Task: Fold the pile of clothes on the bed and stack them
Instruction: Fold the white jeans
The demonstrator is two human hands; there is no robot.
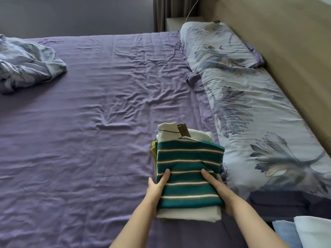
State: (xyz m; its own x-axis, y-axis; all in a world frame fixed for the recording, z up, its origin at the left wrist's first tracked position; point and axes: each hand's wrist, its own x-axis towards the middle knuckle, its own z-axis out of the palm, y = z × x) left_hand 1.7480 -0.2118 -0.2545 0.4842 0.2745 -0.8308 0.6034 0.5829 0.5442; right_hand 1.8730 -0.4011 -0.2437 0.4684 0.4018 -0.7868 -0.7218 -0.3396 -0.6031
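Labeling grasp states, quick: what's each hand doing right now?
Left hand: grips the left edge of the striped shirt.
Right hand: grips its right edge.

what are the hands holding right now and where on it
Both hands hold the stack of folded clothes, topped by a teal striped knit top, at its near end: the left hand on the left side, the right hand on the right, thumbs on top.

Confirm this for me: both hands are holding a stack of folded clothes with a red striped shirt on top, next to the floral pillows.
Not quite. The head view shows the top shirt is teal with white and brown stripes, not red. The rest holds: the left hand and right hand grip the stack of folded clothes from either side, next to the floral pillows.
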